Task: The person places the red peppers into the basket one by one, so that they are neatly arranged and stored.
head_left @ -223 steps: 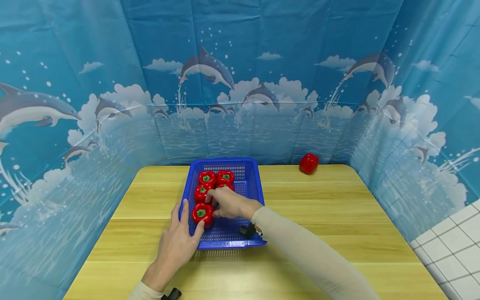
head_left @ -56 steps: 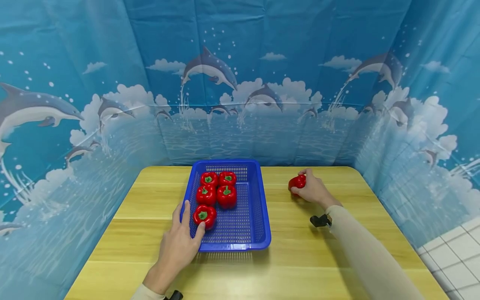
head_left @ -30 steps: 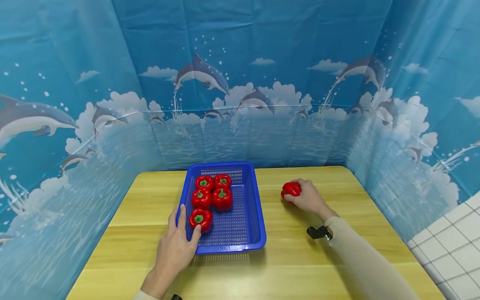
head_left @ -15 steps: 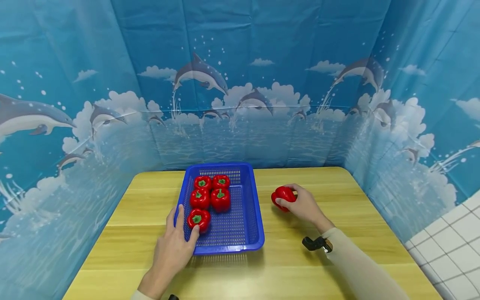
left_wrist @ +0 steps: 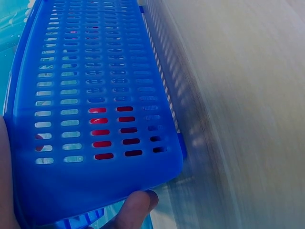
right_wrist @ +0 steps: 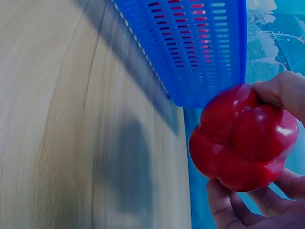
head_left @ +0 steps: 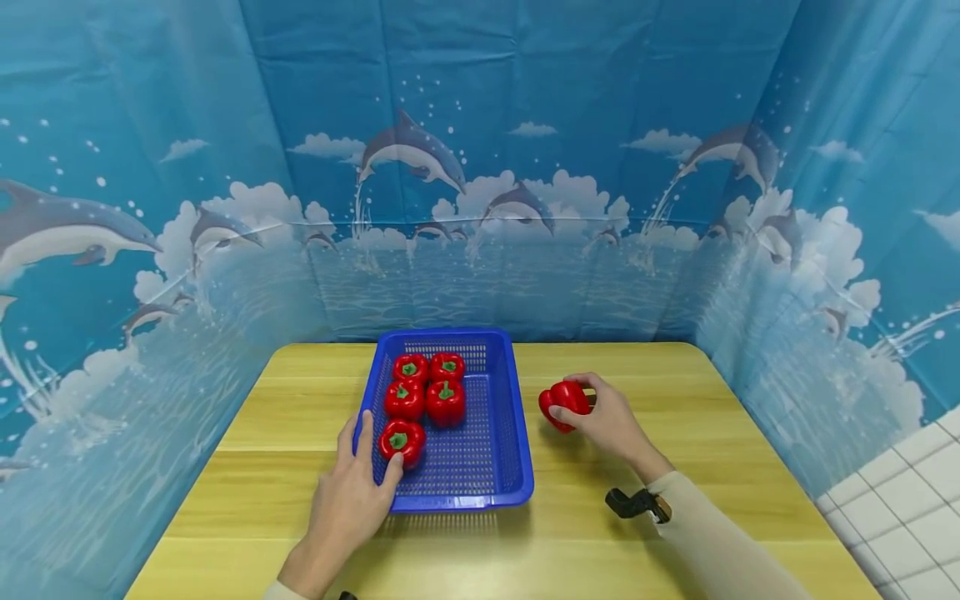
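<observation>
A blue perforated plastic basket [head_left: 461, 502] stands on the table, with several red bell peppers [head_left: 447, 402] grouped in its left part, green stems up. My left hand [head_left: 348, 500] holds the basket's front left corner, the thumb over the rim close to the nearest pepper; in the left wrist view a fingertip [left_wrist: 136, 207] touches the edge of the wall. To the right of the basket, my right hand [head_left: 611, 421] grips another red bell pepper [head_left: 564, 404] above the table. Its lobed underside [right_wrist: 245, 140] faces the right wrist camera, with thumb and fingers on opposite sides.
The wooden table [head_left: 645, 467] carries the basket left of centre. Behind it and at both sides hangs a blue curtain [head_left: 480, 283] with dolphins. White tiles [head_left: 892, 500] show at the lower right.
Earlier my right hand was among the peppers in the basket. It then took hold of the lone pepper at the back right and brought it left and nearer. My left hand stayed on the basket.
</observation>
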Available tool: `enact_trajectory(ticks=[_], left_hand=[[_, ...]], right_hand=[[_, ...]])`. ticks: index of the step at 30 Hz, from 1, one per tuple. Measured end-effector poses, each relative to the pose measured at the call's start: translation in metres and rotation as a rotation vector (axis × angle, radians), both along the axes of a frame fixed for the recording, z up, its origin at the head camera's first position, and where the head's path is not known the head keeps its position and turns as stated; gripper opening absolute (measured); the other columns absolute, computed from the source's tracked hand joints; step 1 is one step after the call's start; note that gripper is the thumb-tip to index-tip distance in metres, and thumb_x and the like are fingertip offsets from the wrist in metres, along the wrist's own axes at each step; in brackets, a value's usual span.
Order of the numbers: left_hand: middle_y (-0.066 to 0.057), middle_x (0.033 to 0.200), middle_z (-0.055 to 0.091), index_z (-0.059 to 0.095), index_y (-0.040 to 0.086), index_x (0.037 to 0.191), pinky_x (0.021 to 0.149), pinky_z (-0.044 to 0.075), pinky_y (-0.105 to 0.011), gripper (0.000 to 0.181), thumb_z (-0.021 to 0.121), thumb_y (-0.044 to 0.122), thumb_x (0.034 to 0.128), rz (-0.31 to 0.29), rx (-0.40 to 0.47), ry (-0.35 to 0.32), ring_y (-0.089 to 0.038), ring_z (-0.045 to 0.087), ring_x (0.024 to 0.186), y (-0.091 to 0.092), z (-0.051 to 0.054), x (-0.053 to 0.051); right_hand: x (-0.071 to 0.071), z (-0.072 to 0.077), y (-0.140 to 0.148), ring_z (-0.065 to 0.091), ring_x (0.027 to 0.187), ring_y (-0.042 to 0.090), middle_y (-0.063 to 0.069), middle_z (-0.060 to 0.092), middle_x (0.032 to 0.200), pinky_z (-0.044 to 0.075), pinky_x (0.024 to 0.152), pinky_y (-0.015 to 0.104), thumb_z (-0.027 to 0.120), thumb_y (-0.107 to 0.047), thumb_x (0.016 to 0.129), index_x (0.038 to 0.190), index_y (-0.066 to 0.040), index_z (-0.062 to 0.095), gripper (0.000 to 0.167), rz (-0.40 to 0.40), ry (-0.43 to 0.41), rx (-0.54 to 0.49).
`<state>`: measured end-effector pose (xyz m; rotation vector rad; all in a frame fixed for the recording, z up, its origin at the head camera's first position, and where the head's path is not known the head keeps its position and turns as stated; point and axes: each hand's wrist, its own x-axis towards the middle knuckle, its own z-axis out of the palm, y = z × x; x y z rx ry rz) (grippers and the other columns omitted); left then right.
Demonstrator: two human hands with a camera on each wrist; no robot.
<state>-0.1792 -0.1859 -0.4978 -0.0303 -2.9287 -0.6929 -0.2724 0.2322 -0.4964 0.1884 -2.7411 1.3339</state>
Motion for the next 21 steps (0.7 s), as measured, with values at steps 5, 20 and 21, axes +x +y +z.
enact_trajectory(ticks=[5,20,21], left_hand=[[-0.028,0.191,0.023,0.021,0.005,0.186,0.071,0.066,-0.049,0.096,0.064,0.055,0.1160,-0.003,0.011,-0.006,-0.034,0.075,0.084,0.000,0.001,0.000],[-0.026,0.193,0.017,0.016,0.008,0.188,0.055,0.050,-0.031,0.096,0.063,0.052,0.1168,-0.001,0.043,-0.033,-0.022,0.056,0.063,0.000,0.000,-0.001],[-0.026,0.193,0.017,0.016,0.007,0.188,0.056,0.050,-0.032,0.096,0.063,0.052,0.1168,-0.001,0.041,-0.032,-0.022,0.057,0.064,0.000,0.000,-0.001]], right_hand=[[0.002,0.002,-0.006,0.074,0.130,0.047,0.025,0.065,0.160,0.073,0.098,0.053,0.088,-0.036,0.106,0.157,-0.007,0.058,0.066,0.008,0.022,-0.021],[0.005,0.017,-0.011,0.074,0.133,0.053,0.024,0.062,0.159,0.074,0.094,0.053,0.086,-0.029,0.108,0.165,-0.016,0.062,0.063,0.071,0.120,-0.067],[0.005,0.018,-0.012,0.074,0.133,0.053,0.023,0.062,0.158,0.074,0.093,0.053,0.086,-0.029,0.108,0.164,-0.016,0.063,0.062,0.073,0.124,-0.071]])
